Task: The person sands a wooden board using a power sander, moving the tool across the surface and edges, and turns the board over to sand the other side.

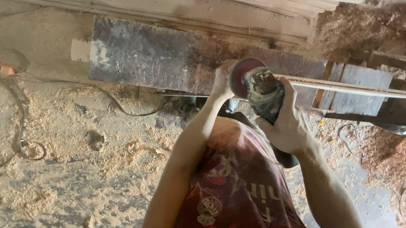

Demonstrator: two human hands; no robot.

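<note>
The right hand (290, 127) is wrapping its fingers tight around a heavy, stiff angle grinder (261, 92), while the left hand (223, 77), at nine o'clock of the disc, is pinning the thin wood strip (357, 86).

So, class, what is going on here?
A person holds a grinder in the right hand, its reddish disc against the end of a thin wooden strip. The left hand steadies things beside the disc, on a dark bench. Sawdust and cables cover the floor.
</note>
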